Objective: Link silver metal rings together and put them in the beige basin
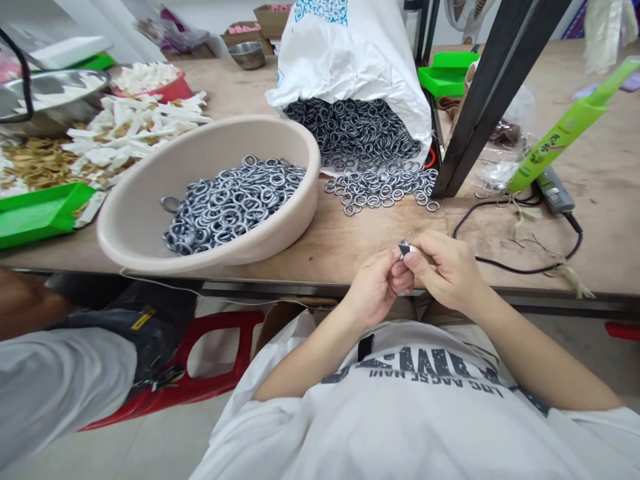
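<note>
1. A big brown table (605, 167) goes from side to side.
2. A dark post (493, 93) stands on it, slanted.
3. A red seat (245, 340) is on the pale floor (160, 433).
4. The blurry white part behind may be a wall (220, 15).

The single view looks from the wearer's head, forward and steeply down over the shirt (400, 413) at the near edge. The left hand (376, 285) and right hand (447, 267) appear close, right of centre; the workbench (345, 243) stretches beyond toward the far side.
</note>
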Action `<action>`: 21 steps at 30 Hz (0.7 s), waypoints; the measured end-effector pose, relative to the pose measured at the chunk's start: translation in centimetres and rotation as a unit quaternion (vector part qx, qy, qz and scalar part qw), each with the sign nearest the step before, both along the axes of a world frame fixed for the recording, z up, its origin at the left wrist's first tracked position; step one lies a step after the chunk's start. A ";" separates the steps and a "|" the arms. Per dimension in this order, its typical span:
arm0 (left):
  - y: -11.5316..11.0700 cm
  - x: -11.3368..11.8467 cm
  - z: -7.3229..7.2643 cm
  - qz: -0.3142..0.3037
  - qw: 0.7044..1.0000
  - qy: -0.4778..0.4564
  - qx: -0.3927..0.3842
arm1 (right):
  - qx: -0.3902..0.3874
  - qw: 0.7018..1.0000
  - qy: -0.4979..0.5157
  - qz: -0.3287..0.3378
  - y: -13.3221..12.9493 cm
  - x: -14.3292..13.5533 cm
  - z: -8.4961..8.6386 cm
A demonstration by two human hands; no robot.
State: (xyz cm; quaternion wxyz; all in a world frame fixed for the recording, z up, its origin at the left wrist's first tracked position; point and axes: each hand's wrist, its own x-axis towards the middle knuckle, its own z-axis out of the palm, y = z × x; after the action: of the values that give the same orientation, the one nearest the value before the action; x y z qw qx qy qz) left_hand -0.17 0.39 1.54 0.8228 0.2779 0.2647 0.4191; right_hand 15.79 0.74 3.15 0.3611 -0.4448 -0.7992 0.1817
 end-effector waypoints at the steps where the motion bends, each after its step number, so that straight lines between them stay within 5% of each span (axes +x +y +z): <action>1: 0.0 0.0 0.0 -0.004 1.000 -0.001 -0.001 | 0.009 1.000 -0.006 -0.003 -0.1 0.1 0.0; 11: -0.2 -0.4 0.5 -0.026 0.999 0.012 0.029 | 0.002 0.999 -0.033 -0.010 0.2 0.4 0.0; 15: -0.8 -0.4 0.5 -0.069 0.994 0.020 0.083 | -0.074 0.983 -0.093 -0.140 4.2 2.1 -1.6; 21: 0.1 -1.7 -0.8 -0.027 0.996 0.063 0.063 | -0.058 0.900 -0.331 -0.277 10.1 3.9 -4.0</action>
State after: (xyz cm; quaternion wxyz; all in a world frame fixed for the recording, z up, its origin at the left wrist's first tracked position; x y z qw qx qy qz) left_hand -1.89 0.45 0.79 0.7961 0.3623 0.2817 0.3945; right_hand 19.71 10.83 -0.84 0.0848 -0.7030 -0.7051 -0.0380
